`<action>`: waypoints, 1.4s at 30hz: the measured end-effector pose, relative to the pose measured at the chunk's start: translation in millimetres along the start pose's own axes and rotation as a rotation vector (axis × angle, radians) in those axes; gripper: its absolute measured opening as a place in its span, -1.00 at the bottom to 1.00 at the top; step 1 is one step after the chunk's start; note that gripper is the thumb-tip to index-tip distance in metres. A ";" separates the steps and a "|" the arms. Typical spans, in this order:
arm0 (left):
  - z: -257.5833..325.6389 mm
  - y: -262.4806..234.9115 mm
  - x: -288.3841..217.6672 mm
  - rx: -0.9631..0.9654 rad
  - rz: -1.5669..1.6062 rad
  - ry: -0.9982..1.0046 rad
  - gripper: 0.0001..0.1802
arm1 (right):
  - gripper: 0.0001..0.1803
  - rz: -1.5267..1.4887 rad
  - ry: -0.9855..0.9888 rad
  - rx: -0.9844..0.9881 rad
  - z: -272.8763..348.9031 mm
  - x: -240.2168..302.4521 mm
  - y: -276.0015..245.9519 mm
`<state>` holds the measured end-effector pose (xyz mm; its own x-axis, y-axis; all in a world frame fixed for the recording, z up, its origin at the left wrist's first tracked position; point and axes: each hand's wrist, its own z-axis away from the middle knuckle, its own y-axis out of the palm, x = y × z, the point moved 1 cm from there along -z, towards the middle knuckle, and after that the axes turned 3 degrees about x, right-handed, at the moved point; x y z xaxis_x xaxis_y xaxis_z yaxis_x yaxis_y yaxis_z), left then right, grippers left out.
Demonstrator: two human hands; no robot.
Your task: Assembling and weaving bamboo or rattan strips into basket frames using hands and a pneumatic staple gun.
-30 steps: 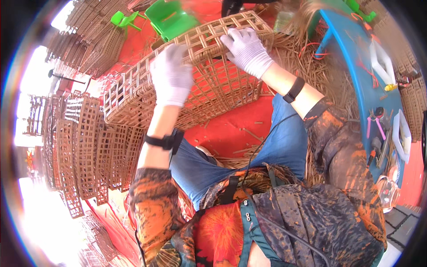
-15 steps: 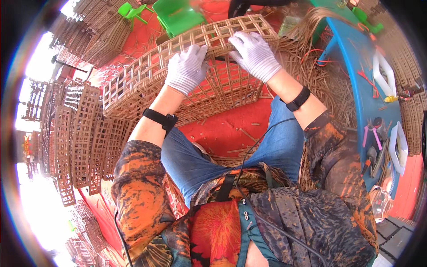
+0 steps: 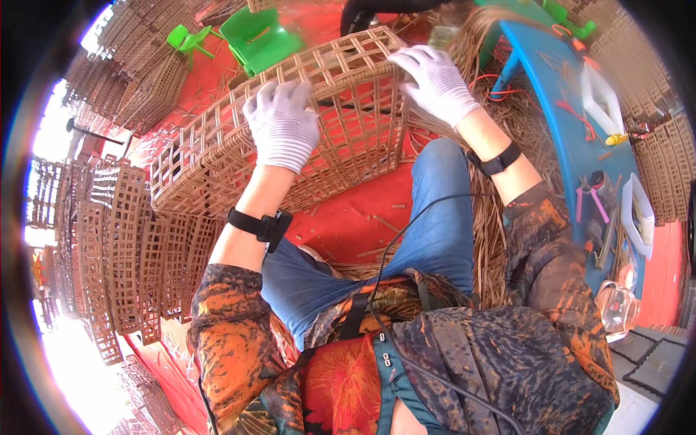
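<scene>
A brown woven wicker basket [image 3: 210, 148], openwork and rectangular, stands tilted in front of my knees. My left hand [image 3: 283, 127], in a white ribbed glove, curls its fingers over the basket's upper rim near the middle; the fingertips are slightly blurred. At the right end of that rim is my right hand [image 3: 438, 85], gloved likewise. Its fingers reach over the corner, with the thumb lower down on the near side. A dark strip [image 3: 355, 107] shows through the lattice between the hands.
Stacked wicker baskets [image 3: 119, 254] rise at the left. A green chair [image 3: 257, 40] stands beyond the basket. Along the right runs a blue bench [image 3: 554, 123] with pink-handled pliers [image 3: 596, 203] and white frames. Loose strips [image 3: 496, 239] litter the red floor, and a glass jug [image 3: 618, 308] sits lower right.
My right hand has slid outward along the rim to the basket's right corner. My left hand has shifted slightly left and nearer. The view has turned a little, moving the surroundings leftward.
</scene>
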<state>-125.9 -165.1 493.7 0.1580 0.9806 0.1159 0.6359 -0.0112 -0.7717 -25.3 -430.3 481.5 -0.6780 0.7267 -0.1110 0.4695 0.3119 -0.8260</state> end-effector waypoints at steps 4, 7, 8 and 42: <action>-24.1 13.1 -34.2 -0.089 0.145 0.091 -0.52 | -0.45 0.082 0.006 -0.099 -7.0 8.5 14.1; -40.4 31.5 -48.6 -0.041 0.088 0.107 -0.56 | -0.53 0.175 0.028 -0.082 -14.1 20.7 20.9; -42.1 38.0 -50.6 -0.008 0.074 0.100 -0.57 | -0.54 0.167 0.043 -0.089 -15.6 22.5 20.8; 38.5 0.2 74.2 0.132 0.001 -0.131 -0.38 | -0.67 0.070 -0.214 -0.210 -88.4 168.1 39.8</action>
<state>-143.2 -84.8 478.1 0.0535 0.9978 0.0390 0.5297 0.0047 -0.8482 -70.5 -241.7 478.8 -0.7330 0.6124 -0.2961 0.6110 0.4015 -0.6822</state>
